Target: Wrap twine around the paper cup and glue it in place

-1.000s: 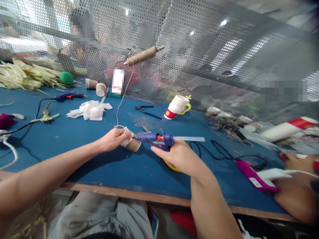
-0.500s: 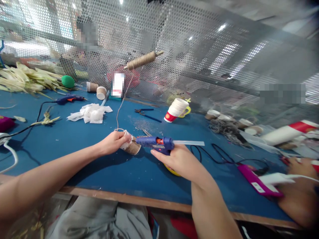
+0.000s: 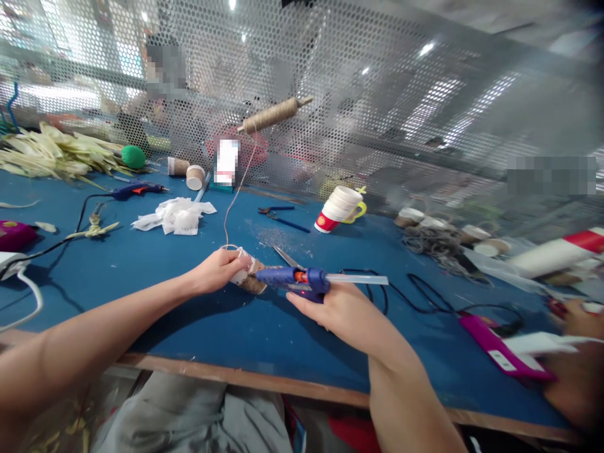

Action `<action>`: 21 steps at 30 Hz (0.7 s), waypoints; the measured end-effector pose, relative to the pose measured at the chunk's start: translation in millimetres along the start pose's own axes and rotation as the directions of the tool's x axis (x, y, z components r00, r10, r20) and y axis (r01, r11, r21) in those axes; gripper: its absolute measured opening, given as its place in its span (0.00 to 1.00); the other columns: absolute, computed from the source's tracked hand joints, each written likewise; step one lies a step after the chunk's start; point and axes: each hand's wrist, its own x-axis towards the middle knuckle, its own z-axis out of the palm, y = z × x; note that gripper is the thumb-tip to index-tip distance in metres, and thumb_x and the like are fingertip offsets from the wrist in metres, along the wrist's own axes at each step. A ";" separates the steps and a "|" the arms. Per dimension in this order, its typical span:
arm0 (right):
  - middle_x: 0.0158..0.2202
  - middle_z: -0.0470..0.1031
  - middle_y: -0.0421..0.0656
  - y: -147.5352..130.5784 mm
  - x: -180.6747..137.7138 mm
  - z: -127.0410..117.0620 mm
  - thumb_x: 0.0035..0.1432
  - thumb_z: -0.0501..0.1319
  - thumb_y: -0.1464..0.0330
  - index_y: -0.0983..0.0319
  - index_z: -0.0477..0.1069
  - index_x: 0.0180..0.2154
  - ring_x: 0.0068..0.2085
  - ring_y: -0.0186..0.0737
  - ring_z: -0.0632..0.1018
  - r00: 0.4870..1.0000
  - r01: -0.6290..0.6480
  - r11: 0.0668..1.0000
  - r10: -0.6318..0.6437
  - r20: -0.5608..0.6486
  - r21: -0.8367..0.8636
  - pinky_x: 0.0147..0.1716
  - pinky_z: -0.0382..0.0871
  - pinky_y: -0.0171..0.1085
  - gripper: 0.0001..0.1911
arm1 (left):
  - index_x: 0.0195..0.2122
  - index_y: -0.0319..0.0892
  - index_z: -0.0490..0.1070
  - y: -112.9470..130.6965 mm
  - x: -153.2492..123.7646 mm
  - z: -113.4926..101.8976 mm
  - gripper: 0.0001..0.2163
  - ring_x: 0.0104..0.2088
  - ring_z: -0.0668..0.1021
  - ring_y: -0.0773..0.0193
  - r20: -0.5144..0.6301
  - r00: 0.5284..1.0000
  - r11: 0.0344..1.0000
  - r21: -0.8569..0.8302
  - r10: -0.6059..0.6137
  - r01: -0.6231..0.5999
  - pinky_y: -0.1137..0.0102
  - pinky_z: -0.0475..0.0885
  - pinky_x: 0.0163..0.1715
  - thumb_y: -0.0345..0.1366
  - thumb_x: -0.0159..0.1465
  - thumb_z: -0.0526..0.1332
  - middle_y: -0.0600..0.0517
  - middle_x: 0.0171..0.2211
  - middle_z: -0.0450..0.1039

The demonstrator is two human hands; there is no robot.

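My left hand [image 3: 218, 270] is closed around a small paper cup [image 3: 255, 284] that is partly wrapped in brown twine and lies tilted on its side above the table. My right hand [image 3: 346, 308] grips a blue hot glue gun [image 3: 302, 281], with a clear glue stick out of its back. The gun's nozzle meets the cup's side near my left fingers; the exact contact is hard to make out. From the cup a strand of twine [image 3: 240, 185] runs up to a twine spool [image 3: 271, 116] on a stick. Scissors [image 3: 285, 256] lie partly hidden behind the gun.
Pliers [image 3: 283, 217], a stack of white cups [image 3: 340, 207] and crumpled white material [image 3: 177, 216] lie beyond my hands. A second glue gun [image 3: 136, 189] rests at left. A purple power strip [image 3: 500, 349] and another person's hand [image 3: 582, 321] are at right. Perforated metal mesh [image 3: 377, 113] stands behind.
The view has shifted slightly, so most things sit a little further right. The glue gun has come slightly lower, and more of the scissors shows. Both hands keep their holds.
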 end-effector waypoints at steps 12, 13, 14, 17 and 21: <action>0.09 0.60 0.35 -1.5 10.2 -7.9 0.48 0.55 0.60 0.62 0.61 0.17 0.13 0.31 0.64 0.984 -0.180 0.954 0.174 0.048 0.241 0.15 0.59 0.31 0.15 | 0.30 0.34 0.68 -3.9 -3.0 -2.3 0.20 0.27 0.67 0.68 0.101 0.992 0.996 0.027 0.080 -0.083 0.74 0.63 0.30 0.45 0.60 0.45 0.52 0.25 0.66; 0.09 0.60 0.35 -0.8 10.8 -8.0 0.48 0.55 0.60 0.62 0.60 0.16 0.13 0.31 0.65 0.983 -0.182 0.953 0.175 0.051 0.243 0.16 0.60 0.31 0.15 | 0.30 0.34 0.68 -4.3 -3.2 -2.3 0.19 0.27 0.67 0.68 0.108 0.990 0.995 0.033 0.092 -0.096 0.74 0.63 0.30 0.45 0.60 0.45 0.52 0.25 0.66; 0.09 0.60 0.35 -0.1 11.4 -8.0 0.48 0.55 0.60 0.62 0.60 0.16 0.13 0.31 0.65 0.983 -0.183 0.953 0.176 0.054 0.243 0.16 0.60 0.31 0.15 | 0.29 0.35 0.67 -4.6 -3.5 -2.3 0.19 0.27 0.66 0.68 0.112 0.988 0.993 0.038 0.105 -0.110 0.75 0.63 0.30 0.45 0.60 0.45 0.53 0.25 0.66; 0.09 0.61 0.35 1.2 11.9 -8.0 0.49 0.55 0.61 0.62 0.61 0.17 0.13 0.31 0.65 0.983 -0.184 0.952 0.174 0.062 0.245 0.17 0.61 0.31 0.15 | 0.29 0.35 0.67 -5.2 -3.9 -2.3 0.19 0.27 0.66 0.69 0.116 0.986 0.989 0.061 0.124 -0.132 0.75 0.63 0.29 0.46 0.60 0.45 0.53 0.25 0.65; 0.08 0.61 0.35 -0.3 10.2 -9.1 0.48 0.55 0.60 0.62 0.60 0.16 0.13 0.30 0.65 0.982 -0.189 0.954 0.180 0.058 0.231 0.17 0.61 0.30 0.16 | 0.31 0.35 0.68 -5.5 -3.3 -2.1 0.20 0.27 0.67 0.68 0.116 0.988 0.991 0.073 0.103 -0.112 0.74 0.64 0.31 0.46 0.60 0.44 0.52 0.25 0.66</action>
